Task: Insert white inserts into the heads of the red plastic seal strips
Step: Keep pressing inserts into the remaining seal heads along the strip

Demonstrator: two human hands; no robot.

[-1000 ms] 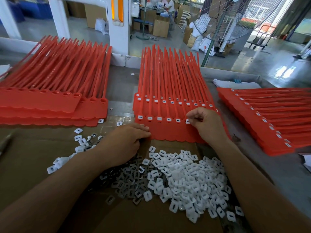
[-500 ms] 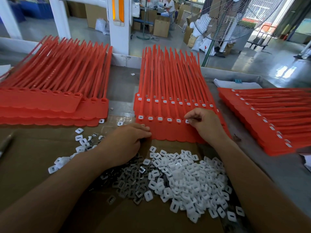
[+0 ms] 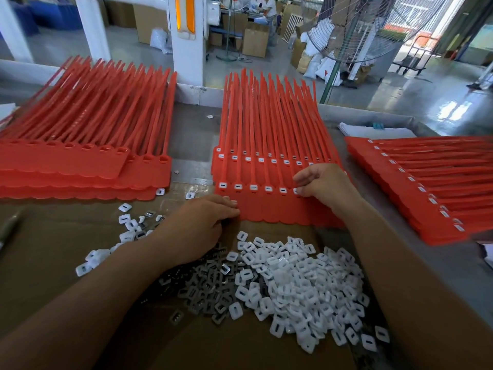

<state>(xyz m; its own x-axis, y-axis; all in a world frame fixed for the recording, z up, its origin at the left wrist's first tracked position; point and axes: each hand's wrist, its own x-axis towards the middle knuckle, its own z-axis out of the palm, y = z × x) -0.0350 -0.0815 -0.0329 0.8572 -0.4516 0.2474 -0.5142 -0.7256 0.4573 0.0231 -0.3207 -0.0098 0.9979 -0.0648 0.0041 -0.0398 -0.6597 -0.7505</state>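
Barely moved since a second ago: right hand (image 3: 324, 186) pinching white insert (image 3: 295, 191) into sixth near-row head of middle seal strips (image 3: 266, 209), left hand (image 3: 197, 225) curled at their near edge, contents hidden; left stack (image 3: 80, 166) unfilled.

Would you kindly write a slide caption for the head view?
Right hand holds a white insert at the middle red seal strips' heads; left hand touches their near edge beside loose inserts.

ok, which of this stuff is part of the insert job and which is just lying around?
Job: middle strip stack, white insert pile, left hand on the stack's edge, right hand pinching an insert into a head, unfilled left stack, filled right stack.
Lying about: pedestal fan, pen, paper stack.
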